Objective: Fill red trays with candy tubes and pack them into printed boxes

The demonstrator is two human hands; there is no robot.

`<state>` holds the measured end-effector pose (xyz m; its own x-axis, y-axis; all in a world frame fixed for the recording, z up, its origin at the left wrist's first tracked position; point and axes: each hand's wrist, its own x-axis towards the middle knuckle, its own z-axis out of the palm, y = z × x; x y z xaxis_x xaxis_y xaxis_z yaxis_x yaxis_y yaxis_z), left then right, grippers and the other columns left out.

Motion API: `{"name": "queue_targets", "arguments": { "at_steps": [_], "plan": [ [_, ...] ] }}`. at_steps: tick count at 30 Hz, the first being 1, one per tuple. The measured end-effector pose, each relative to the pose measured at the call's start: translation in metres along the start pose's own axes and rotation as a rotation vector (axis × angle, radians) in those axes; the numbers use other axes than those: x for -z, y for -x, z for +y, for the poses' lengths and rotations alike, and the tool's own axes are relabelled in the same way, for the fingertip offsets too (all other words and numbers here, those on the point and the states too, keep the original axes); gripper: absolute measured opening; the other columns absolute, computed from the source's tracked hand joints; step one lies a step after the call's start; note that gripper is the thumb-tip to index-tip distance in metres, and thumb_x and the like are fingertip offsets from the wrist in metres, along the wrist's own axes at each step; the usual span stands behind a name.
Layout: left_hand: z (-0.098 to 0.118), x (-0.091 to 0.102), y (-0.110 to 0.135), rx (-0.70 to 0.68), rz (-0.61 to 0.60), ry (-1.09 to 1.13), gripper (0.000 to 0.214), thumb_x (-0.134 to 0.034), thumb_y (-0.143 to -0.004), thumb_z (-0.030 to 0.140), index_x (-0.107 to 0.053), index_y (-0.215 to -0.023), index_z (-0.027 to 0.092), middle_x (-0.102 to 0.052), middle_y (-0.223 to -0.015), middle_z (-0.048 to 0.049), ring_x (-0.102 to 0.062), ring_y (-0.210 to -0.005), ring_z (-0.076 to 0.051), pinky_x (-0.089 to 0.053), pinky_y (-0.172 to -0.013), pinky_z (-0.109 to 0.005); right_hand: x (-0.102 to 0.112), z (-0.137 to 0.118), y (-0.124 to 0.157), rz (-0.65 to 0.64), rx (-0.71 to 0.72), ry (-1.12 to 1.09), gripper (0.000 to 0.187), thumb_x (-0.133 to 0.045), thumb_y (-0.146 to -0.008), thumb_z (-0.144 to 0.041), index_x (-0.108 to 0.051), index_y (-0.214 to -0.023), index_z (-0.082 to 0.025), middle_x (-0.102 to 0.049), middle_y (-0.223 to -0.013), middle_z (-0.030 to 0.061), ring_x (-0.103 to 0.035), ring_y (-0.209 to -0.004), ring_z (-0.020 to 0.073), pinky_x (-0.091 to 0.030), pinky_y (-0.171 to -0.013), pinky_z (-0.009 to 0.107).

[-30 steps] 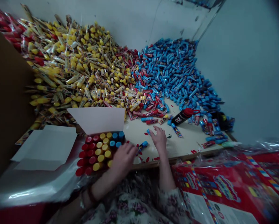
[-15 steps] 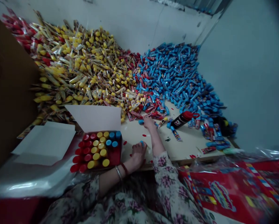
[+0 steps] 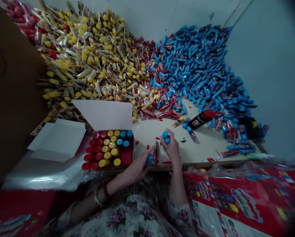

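Near the table's front edge my left hand (image 3: 137,167) is closed around a blue-capped tube (image 3: 149,160). My right hand (image 3: 172,148), a short way to its right, grips two blue-capped tubes (image 3: 165,134), one cap above the other. Between the hands is a tube with a red printed wrapper (image 3: 156,150); I cannot tell which hand touches it. To the left stands an open box (image 3: 125,158) with its white lid flap (image 3: 105,113) raised. Upright in it are rows of red caps (image 3: 90,149), yellow caps (image 3: 107,154) and several blue caps (image 3: 122,138).
A heap of yellow tubes (image 3: 95,59) and one of blue tubes (image 3: 194,65) lean against the wall, with red tubes between. A black bottle with a red cap (image 3: 201,119) lies at the right. White card sheets (image 3: 60,141) lie left; plastic-wrapped red packaging (image 3: 236,197) is at front right.
My right hand has drawn back from the heap toward my left hand, now with blue-capped tubes in it. My left hand has shifted slightly. The view has tilted downward.
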<state>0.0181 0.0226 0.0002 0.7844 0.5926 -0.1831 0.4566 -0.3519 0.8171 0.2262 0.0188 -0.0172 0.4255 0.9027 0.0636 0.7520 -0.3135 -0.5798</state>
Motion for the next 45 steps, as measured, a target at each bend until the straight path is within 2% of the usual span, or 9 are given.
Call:
{"name": "queue_targets", "arguments": {
  "at_steps": [3,6,9,13,18,24,28,36,45],
  "plan": [
    [0.001,0.024,0.022,-0.045,0.212,0.155,0.055,-0.054,-0.085,0.02,-0.036,-0.136,0.019,-0.054,-0.129,-0.011,-0.055,-0.113,-0.02,-0.046,-0.096,-0.032,0.016,-0.003,0.017,0.055,-0.06,-0.297,0.05,-0.049,-0.088,-0.043,-0.041,-0.132,-0.021,-0.064,-0.092,0.0027,-0.062,-0.066,0.0142,-0.049,-0.068,0.026],
    [-0.001,0.044,0.039,0.032,0.419,0.162,0.029,-0.051,-0.089,0.028,-0.053,-0.116,0.019,-0.063,-0.109,-0.0066,-0.06,-0.098,-0.017,-0.048,-0.09,-0.031,0.016,-0.018,0.035,-0.139,-0.074,-0.563,0.045,-0.058,-0.082,-0.045,-0.05,-0.119,-0.021,-0.064,-0.081,0.0001,-0.059,-0.057,0.0129,-0.049,-0.059,0.025],
    [-0.011,0.053,0.046,0.073,0.683,0.042,0.02,-0.053,-0.089,0.031,-0.059,-0.104,0.02,-0.064,-0.104,-0.0053,-0.058,-0.099,-0.019,-0.047,-0.091,-0.034,-0.005,-0.04,0.048,-0.28,0.054,-0.722,0.035,-0.066,-0.078,-0.041,-0.057,-0.106,-0.023,-0.066,-0.09,0.0021,-0.063,-0.072,0.0154,-0.051,-0.067,0.027],
    [-0.035,0.048,0.043,0.09,0.945,-0.184,0.019,-0.058,-0.086,0.032,-0.063,-0.101,0.021,-0.058,-0.106,-0.0069,-0.054,-0.104,-0.022,-0.047,-0.092,-0.037,-0.038,-0.063,0.045,-0.228,0.322,-0.626,0.023,-0.066,-0.081,-0.035,-0.064,-0.101,-0.023,-0.064,-0.104,0.005,-0.061,-0.097,0.0186,-0.048,-0.087,0.031],
    [-0.047,0.045,0.04,0.155,0.779,-0.505,0.021,-0.05,-0.09,0.026,-0.064,-0.102,0.018,-0.054,-0.1,-0.0098,-0.053,-0.093,-0.024,-0.049,-0.082,-0.039,-0.043,-0.078,0.034,-0.251,0.43,-0.214,0.024,-0.054,-0.09,-0.022,-0.062,-0.113,-0.024,-0.065,-0.105,0.0048,-0.059,-0.101,0.018,-0.046,-0.09,0.03],
    [-0.044,0.056,0.047,0.112,0.598,-0.568,0.027,-0.046,-0.088,0.014,-0.063,-0.109,0.016,-0.054,-0.107,-0.0107,-0.052,-0.096,-0.022,-0.05,-0.085,-0.036,-0.023,-0.106,0.035,-0.345,0.437,0.253,0.033,-0.052,-0.091,-0.022,-0.056,-0.124,-0.025,-0.064,-0.109,0.0062,-0.057,-0.103,0.021,-0.047,-0.082,0.03],
    [-0.036,0.063,0.05,0.17,0.529,-0.582,0.028,-0.046,-0.09,0.018,-0.06,-0.115,0.015,-0.057,-0.1,-0.0092,-0.056,-0.093,-0.021,-0.051,-0.082,-0.032,-0.017,-0.117,0.033,-0.402,0.454,0.329,0.037,-0.046,-0.091,-0.015,-0.053,-0.126,-0.027,-0.062,-0.115,0.0065,-0.055,-0.106,0.0196,-0.046,-0.084,0.029],
    [-0.019,0.066,0.035,0.448,0.382,-0.708,0.026,-0.043,-0.094,0.029,-0.063,-0.089,0.014,-0.06,-0.088,-0.0089,-0.059,-0.088,-0.023,-0.048,-0.078,-0.032,-0.01,-0.126,0.02,-0.548,0.472,0.404,0.033,-0.042,-0.091,-0.01,-0.06,-0.115,-0.025,-0.063,-0.108,0.0067,-0.061,-0.099,0.0184,-0.047,-0.077,0.026],
    [-0.022,0.056,0.028,0.393,0.414,-0.759,0.016,-0.047,-0.091,0.023,-0.061,-0.092,0.013,-0.063,-0.093,-0.0107,-0.06,-0.092,-0.024,-0.047,-0.082,-0.034,-0.027,-0.138,0.009,-0.573,0.552,0.435,0.033,-0.04,-0.09,-0.009,-0.06,-0.114,-0.022,-0.064,-0.105,0.0086,-0.064,-0.094,0.0221,-0.049,-0.079,0.032]
  ]
}}
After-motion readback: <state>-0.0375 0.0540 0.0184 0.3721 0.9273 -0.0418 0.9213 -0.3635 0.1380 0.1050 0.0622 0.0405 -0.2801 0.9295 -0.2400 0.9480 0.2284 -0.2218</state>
